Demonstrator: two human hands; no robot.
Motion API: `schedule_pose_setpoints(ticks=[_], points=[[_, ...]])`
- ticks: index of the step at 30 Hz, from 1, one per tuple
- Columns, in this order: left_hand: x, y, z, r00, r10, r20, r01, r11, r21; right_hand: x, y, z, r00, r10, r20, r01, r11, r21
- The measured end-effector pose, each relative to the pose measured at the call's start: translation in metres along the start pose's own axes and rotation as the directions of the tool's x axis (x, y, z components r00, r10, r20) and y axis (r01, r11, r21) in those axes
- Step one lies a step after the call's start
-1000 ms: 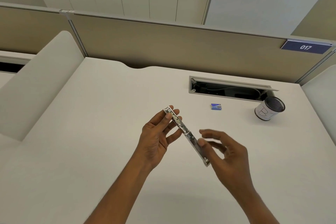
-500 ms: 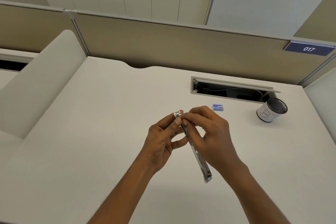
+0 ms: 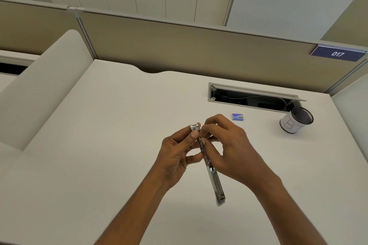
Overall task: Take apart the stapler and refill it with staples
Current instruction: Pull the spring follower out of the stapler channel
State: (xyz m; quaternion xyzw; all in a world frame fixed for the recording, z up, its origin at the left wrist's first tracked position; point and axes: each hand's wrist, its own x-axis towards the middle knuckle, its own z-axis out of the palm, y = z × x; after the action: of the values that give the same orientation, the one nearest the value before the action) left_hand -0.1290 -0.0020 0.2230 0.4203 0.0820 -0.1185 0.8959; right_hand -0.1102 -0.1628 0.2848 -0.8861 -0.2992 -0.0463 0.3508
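A long, thin silver metal stapler [image 3: 214, 181] is held in the air above the white desk [image 3: 99, 145], its far end up by my fingertips and its near end pointing down toward me. My left hand [image 3: 177, 155] grips the upper part from the left, thumb and forefinger on the metal. My right hand [image 3: 229, 149] pinches the same upper part from the right, fingertips close to the left thumb. A small blue staple box [image 3: 238, 116] lies on the desk behind my hands.
A black mesh pen cup with a white label [image 3: 294, 123] stands at the right. An open cable tray [image 3: 253, 97] is sunk into the desk behind the box. Beige partition panels close the back and sides.
My right hand came in from the lower right, where it was open, and closed its fingertips on the stapler's upper end. The stapler tilted more upright.
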Motion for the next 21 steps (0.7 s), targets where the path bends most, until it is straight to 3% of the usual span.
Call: schedule_pose_setpoints(ticks=[11,18,21], points=[[0.0,-0.005,-0.002,0.999,-0.03,-0.026,0.029,0.999,-0.044,-0.001,0.001,-0.003,0.999,0.005,0.053,-0.01,0.997,0.079],[0.004,-0.005,-0.003,0.998,-0.045,-0.05,0.041,0.996,-0.08,-0.009,0.005,-0.001,0.995,-0.008,-0.103,0.01,1.0,0.012],[0.006,-0.005,-0.005,0.997,-0.05,-0.057,0.045,0.995,-0.085,-0.016,0.005,0.001,0.986,0.02,-0.165,-0.006,0.996,0.085]])
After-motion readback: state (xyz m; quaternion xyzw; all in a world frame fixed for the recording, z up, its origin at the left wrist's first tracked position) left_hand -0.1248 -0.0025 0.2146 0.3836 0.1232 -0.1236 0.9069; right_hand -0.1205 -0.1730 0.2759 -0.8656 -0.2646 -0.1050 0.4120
